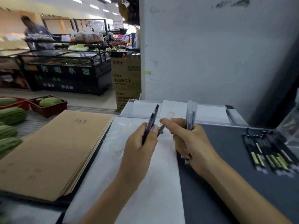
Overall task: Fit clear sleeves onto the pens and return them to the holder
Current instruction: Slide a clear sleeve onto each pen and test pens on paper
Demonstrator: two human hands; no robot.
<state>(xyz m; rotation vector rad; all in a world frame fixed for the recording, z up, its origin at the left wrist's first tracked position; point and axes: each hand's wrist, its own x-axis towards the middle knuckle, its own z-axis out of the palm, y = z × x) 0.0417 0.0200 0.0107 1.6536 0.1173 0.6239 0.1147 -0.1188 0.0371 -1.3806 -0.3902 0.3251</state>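
Observation:
My left hand (139, 147) grips a few black pens (152, 118) that point up and away, above a white sheet (145, 183). My right hand (191, 143) pinches a clear sleeve (169, 116) between thumb and forefinger, right at the tip of one of those pens. The same hand's curled fingers hold a bundle of pens in clear sleeves (191, 113) upright. More black pens with yellow-green barrels (268, 152) lie in a row on the dark desk at the right. A clear acrylic holder (289, 126) stands blurred at the far right edge.
A stack of brown kraft notebooks (53, 152) lies to the left of the sheet. White papers (210, 112) lie against the white wall behind. Green melons (11, 115) and red crates (48, 105) sit far left. A person stands at market stalls in the background.

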